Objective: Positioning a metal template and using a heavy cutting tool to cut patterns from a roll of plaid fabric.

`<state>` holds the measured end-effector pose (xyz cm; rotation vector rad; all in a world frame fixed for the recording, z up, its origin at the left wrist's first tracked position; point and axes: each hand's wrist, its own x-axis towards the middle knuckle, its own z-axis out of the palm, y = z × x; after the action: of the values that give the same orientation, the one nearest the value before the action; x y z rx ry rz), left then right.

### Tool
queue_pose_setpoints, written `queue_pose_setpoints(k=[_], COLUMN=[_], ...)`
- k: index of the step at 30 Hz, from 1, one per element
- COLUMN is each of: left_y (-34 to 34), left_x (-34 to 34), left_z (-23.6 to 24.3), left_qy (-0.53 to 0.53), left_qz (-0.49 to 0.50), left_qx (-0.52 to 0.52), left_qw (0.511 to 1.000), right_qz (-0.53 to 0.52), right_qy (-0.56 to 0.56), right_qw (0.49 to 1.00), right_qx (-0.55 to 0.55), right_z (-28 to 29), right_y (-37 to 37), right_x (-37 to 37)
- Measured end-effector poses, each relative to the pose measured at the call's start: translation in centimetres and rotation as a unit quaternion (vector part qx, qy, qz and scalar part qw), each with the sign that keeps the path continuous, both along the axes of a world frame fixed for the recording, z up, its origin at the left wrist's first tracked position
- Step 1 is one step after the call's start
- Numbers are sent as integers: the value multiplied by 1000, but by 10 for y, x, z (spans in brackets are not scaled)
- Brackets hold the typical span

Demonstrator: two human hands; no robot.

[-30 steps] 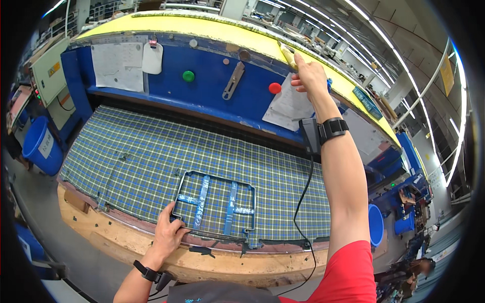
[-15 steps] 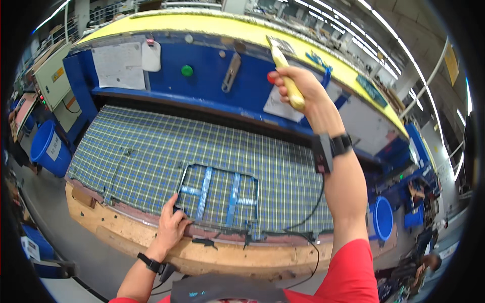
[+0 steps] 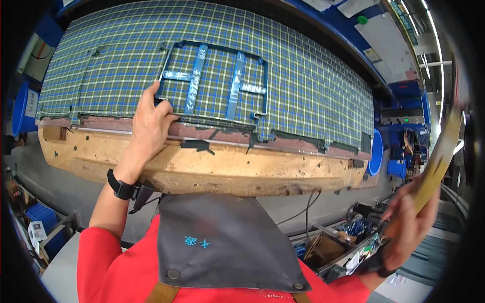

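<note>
A rectangular cutting die [image 3: 233, 88] with a thin dark metal edge and blue crossbars bearing white marks lies on plaid fabric [image 3: 121, 60]. My left hand [image 3: 150, 121] grips the die's near left corner, index finger along its left side and thumb by the front edge. Off to the far right, away from the fabric, my right hand [image 3: 411, 217] is wrapped round a yellow-handled tool [image 3: 433, 177]. The tool slants up to the right; motion blur smears its upper end, so its kind is unclear.
A worn wooden board [image 3: 212, 161] runs along the near side of the fabric, with dark scraps on it. Behind stands a blue machine beam [image 3: 348, 35]. Blue bins stand left [image 3: 25, 108] and right [image 3: 375, 151]. Cluttered boxes [image 3: 323, 247] sit low at right.
My right hand has swung from above the machine beam down to the far right, still holding the yellow-handled tool. The view has tilted downward. My left hand stays at the die's corner.
</note>
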<state>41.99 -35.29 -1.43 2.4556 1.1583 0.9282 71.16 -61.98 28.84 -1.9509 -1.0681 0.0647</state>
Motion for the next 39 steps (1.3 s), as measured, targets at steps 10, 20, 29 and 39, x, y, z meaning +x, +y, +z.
queue_pose_setpoints(k=[10, 20, 29, 39], left_y=[-1, -5, 3, -8], left_x=[3, -2, 8, 2], left_z=[2, -13, -8, -16], left_qy=[-34, -33, -48, -46], left_qz=[-13, 10, -12, -10], left_qx=[13, 13, 43, 25], left_qw=[999, 999, 998, 999], right_qz=[86, 96, 164, 133], right_qy=[88, 275, 27, 168], right_qw=[918, 938, 899, 942], right_qx=[-377, 186, -406, 258], right_z=[-236, -138, -253, -137], right_y=[-87, -64, -74, -54], right_x=[-39, -42, -26, -42])
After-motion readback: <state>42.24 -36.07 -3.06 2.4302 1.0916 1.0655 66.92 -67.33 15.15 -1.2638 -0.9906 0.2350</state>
